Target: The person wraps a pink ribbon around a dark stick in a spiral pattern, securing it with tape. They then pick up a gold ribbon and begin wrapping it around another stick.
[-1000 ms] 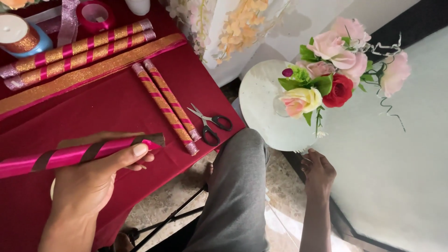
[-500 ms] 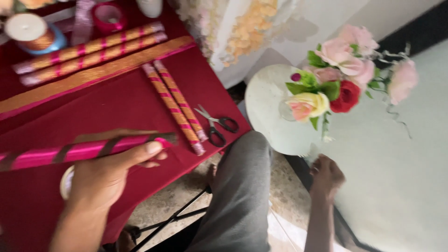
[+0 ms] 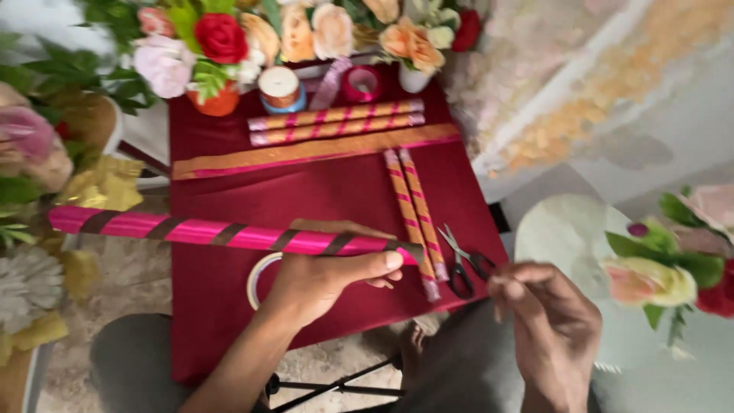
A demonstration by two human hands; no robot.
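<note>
My left hand point(image 3: 325, 279) grips a long pink stick point(image 3: 191, 231) wound with a dark ribbon spiral, holding it level over the maroon tablecloth point(image 3: 321, 191). The stick's right end point(image 3: 409, 251) lies by my thumb. My right hand point(image 3: 554, 325) hovers just right of that end, fingers bent and pinched together; whether it holds anything I cannot tell. Black scissors point(image 3: 461, 268) lie on the cloth between the two hands. A ring of tape point(image 3: 258, 279) rests partly under my left hand.
Two orange-pink wrapped sticks point(image 3: 413, 214) lie upright on the cloth, two more point(image 3: 336, 122) lie crosswise at the back above a gold ribbon strip point(image 3: 313, 151). Ribbon spools point(image 3: 280, 88) and artificial flowers point(image 3: 222, 38) line the far edge. A flower arrangement point(image 3: 673, 268) stands at right.
The camera has swung left, bringing the far flowers into view. My right hand has risen from beside my knee to the stick's right end. My left hand keeps its grip.
</note>
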